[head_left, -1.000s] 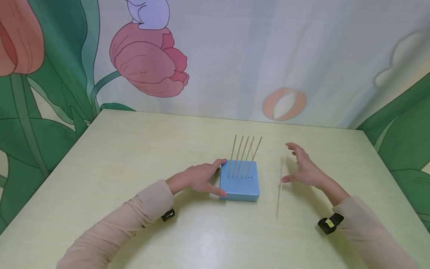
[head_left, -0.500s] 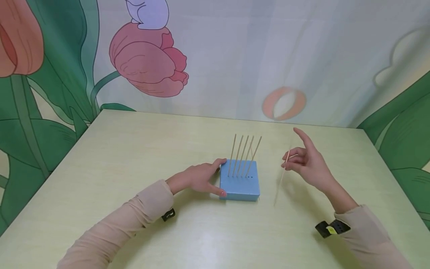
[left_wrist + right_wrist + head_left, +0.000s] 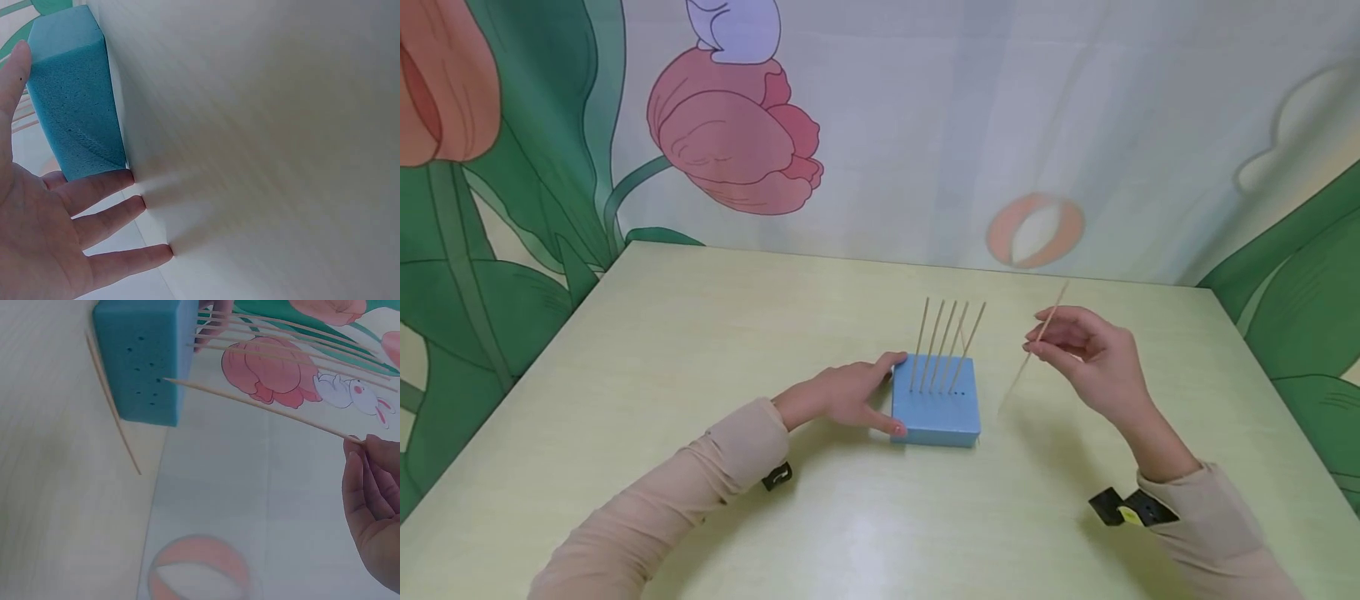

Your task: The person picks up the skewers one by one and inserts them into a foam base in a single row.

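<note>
A blue foam block [image 3: 936, 418] sits on the table with several thin wooden skewers [image 3: 932, 346] standing in a row in its top. My left hand [image 3: 850, 396] holds the block at its left side, thumb at the front corner and index finger at the back one; in the left wrist view the other fingertips [image 3: 165, 251] touch the table. To the right of the block, my right hand [image 3: 1097, 358] pinches another skewer [image 3: 1055, 308] between thumb and fingers, raised and slanted. In the right wrist view this skewer's pointed end [image 3: 178, 382] appears before the block's holed right face.
One loose skewer [image 3: 115, 409] lies on the table along the block's right side. Small holes [image 3: 958, 393] show in the block's top, right of the standing skewers. A curtain [image 3: 880, 125] printed with tulips and a rabbit hangs behind the table's far edge.
My right hand has picked up the skewer from the table, lifted it and tilted it, its lower end swinging left toward the block. The left hand stays on the block.
</note>
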